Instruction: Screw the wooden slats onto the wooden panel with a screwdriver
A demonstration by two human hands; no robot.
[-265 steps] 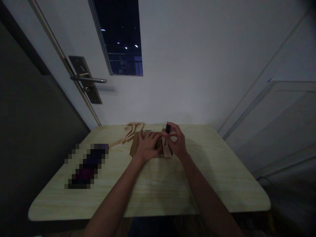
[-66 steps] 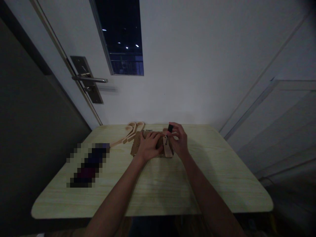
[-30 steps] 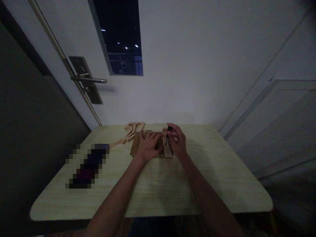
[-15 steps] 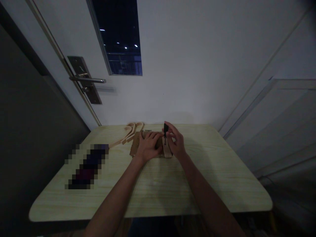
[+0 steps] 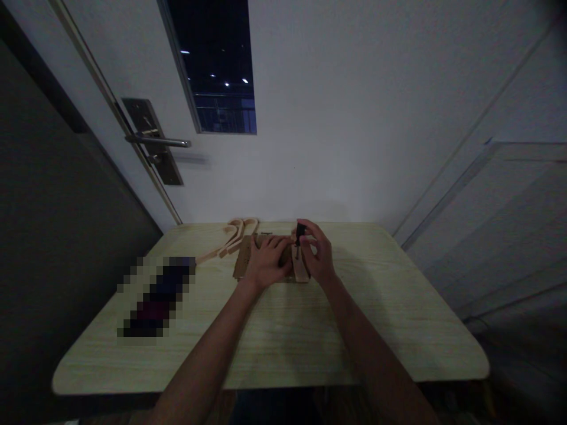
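Observation:
My right hand (image 5: 319, 252) pinches the black handle of a small screwdriver (image 5: 300, 229) between thumb and fingertips. The screwdriver stands nearly upright over a pale wooden piece (image 5: 300, 270), its tip too dark and small to make out. That wooden piece lies on the right part of a brown cardboard piece (image 5: 243, 257) on the table. Flat on the cardboard, with fingers spread, rests my left hand (image 5: 267, 264); its fingertips reach close to the wooden piece, and it hides the middle of the cardboard.
Several curved wooden hook-shaped pieces (image 5: 234, 233) lie at the back left. A blurred-out dark object (image 5: 162, 298) is on the left of the pale table (image 5: 283, 348). Behind the table stands a white door (image 5: 336, 118) with a metal handle (image 5: 162, 142).
My right hand and the screwdriver have shifted very slightly right, and the handle is a little lower. My left hand stays in place on the cardboard.

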